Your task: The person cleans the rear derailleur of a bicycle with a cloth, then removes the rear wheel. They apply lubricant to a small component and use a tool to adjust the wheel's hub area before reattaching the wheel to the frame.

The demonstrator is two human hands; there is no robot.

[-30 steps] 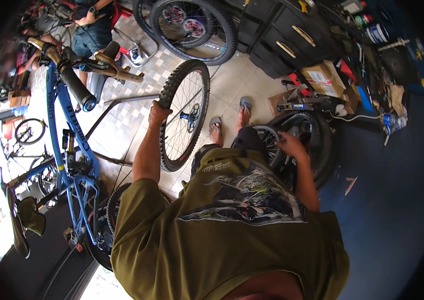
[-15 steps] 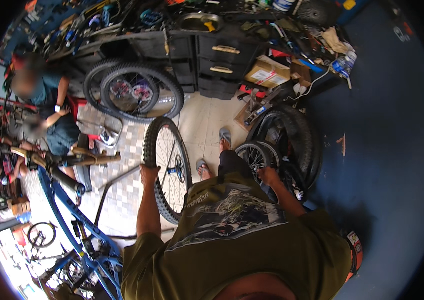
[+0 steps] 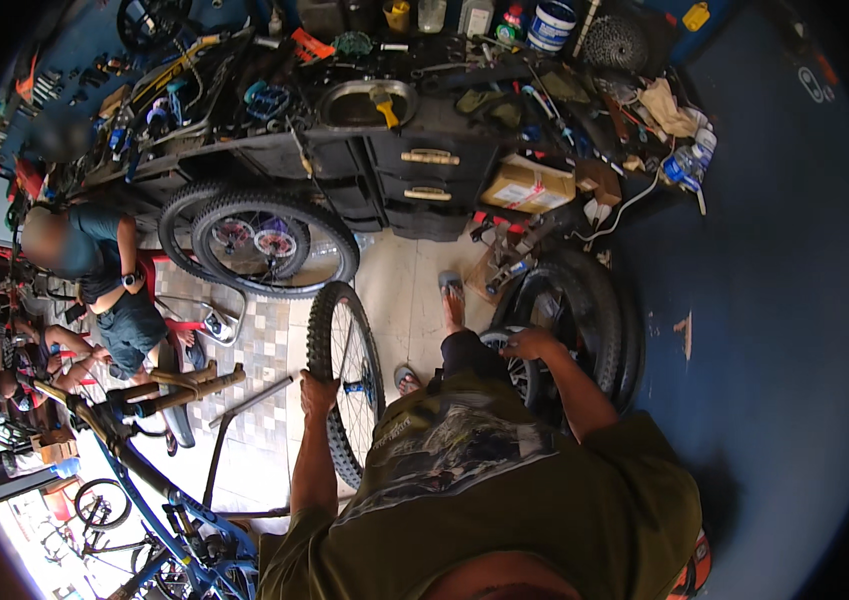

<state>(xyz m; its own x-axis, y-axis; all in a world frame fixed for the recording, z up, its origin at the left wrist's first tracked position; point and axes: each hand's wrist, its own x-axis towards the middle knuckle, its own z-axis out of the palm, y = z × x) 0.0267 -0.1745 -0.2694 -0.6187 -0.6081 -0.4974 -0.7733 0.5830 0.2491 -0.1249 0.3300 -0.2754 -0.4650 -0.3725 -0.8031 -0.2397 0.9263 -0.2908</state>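
My left hand (image 3: pixel 318 392) grips the tire of an upright bicycle wheel (image 3: pixel 365 440) with a knobby black tire and blue hub. My right hand (image 3: pixel 528 344), fingers loosely extended, is at the top of a smaller spoked wheel (image 3: pixel 512 372) beside several stacked black tires (image 3: pixel 599 330); whether it touches that wheel I cannot tell. A blue bicycle frame (image 3: pixel 149 490) with a gold handlebar is to my left, near a metal stand tube (image 3: pixel 244 402). My sandaled feet show just past the held wheel.
Wheels with knobby tires (image 3: pixel 334 250) lean on a dark drawer cabinet (image 3: pixel 429 220). Above it is a cluttered bench (image 3: pixel 484 75) with tools and tubs. A cardboard box (image 3: pixel 534 180) sits at the right. A co-worker (image 3: pixel 124 310) and another person (image 3: pixel 24 385) are at the left. A blue wall (image 3: pixel 744 300) is right.
My view has tilted toward the bench. My left hand still holds the wheel, while my right hand has risen and shifted forward over the small wheel. My stance has moved slightly.
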